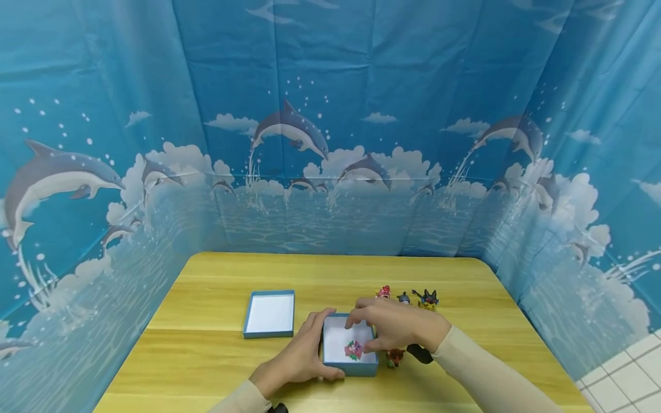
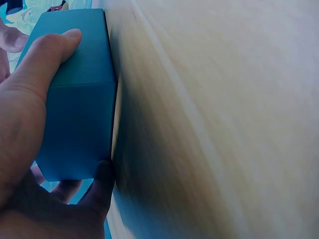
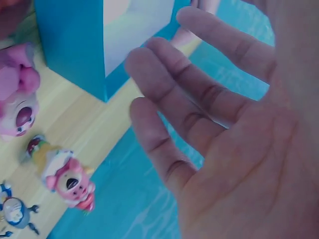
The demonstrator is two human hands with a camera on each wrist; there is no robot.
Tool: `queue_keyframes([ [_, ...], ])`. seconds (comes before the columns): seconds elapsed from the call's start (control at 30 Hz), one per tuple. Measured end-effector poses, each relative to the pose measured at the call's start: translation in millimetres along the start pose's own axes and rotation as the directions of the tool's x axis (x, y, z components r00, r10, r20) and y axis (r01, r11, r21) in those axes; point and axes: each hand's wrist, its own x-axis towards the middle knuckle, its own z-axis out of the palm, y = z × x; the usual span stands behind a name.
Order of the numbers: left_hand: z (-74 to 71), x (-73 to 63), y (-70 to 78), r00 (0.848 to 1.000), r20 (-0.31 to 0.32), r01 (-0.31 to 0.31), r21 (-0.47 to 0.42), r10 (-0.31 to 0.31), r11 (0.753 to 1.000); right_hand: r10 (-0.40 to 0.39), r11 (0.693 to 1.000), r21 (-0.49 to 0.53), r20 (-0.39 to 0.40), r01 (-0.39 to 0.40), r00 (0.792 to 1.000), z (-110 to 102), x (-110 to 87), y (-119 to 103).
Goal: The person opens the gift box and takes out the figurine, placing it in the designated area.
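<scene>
My left hand point(image 1: 303, 354) grips a blue box point(image 1: 351, 370) with a white inside, thumb along its front wall and the other fingers around its left side. The left wrist view shows this thumb pressing the blue wall point(image 2: 82, 64), with fingertips at the bottom edge by the table. A small pink toy figure point(image 1: 353, 349) with green and purple bits lies inside the box. Over the box's right side hovers my right hand point(image 1: 400, 322), its thumb close beside that figure. Its fingers point(image 3: 159, 84) are loosely extended with nothing between them in the right wrist view.
A shallow blue lid point(image 1: 269, 313) lies left of the box on the yellow wooden table point(image 1: 206, 310). Behind my right hand stand a pink figure point(image 1: 383, 292), a grey one point(image 1: 404, 298) and a dark one point(image 1: 428, 297). A reddish-brown figure point(image 1: 395, 358) sits right of the box.
</scene>
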Motion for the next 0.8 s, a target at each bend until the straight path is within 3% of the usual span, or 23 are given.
queue_keyframes([
  [0.17,0.6,-0.1,-2.1,1.0,-0.005,-0.006,0.001,0.006,1.0,0.067,0.997,-0.055,0.096,-0.062,0.993,2.6,19.6,-8.0],
  [0.4,0.8,-2.1,-1.7,1.0,-0.002,-0.006,-0.012,0.006,1.0,0.13,0.988,-0.116,0.229,-0.105,0.965,8.8,39.9,-12.4],
  [0.8,-0.3,-1.9,-2.7,1.0,-0.012,-0.026,-0.014,0.025,1.0,0.141,0.982,-0.16,0.295,-0.096,0.945,22.6,61.3,-13.4],
])
